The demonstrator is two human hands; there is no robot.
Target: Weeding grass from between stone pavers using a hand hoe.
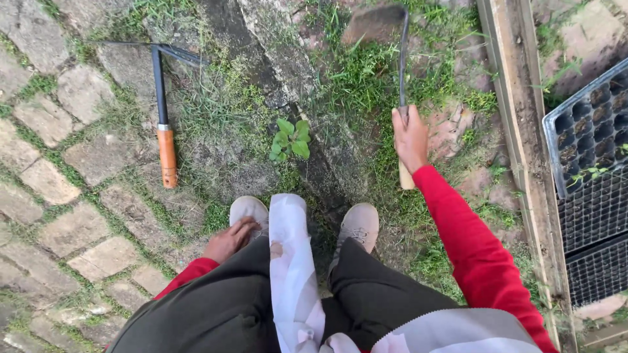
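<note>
Steel and pale wood made up the hand hoe (400, 59) that the right hand (410, 136) gripped, fingers closed around the wooden handle, whose butt end showed below the fist. Its thin dark shank ran up to a flat, rusty-brown blade hanging over the grass. The left hand (230, 238) lay loosely open on the left knee of dark trousers, holding nothing. Both sleeves were bright red, and a shiny white-and-grey cloth strip (292, 261) hung between the legs, above two dusty beige shoes (358, 224).

A second hoe (162, 111), with a black shaft, forked dark head and orange-varnished wooden grip, lay on the ground well apart to the left. Between the tools a small broad-leaved weed (290, 139) grew from a crack.

Underfoot was rough, irregular stone paving (72, 229) with grass in its joints, giving way to patchy turf (366, 85). A weathered timber edging (520, 111) ran along the right, with black plastic seedling trays (589, 131) beyond it.
</note>
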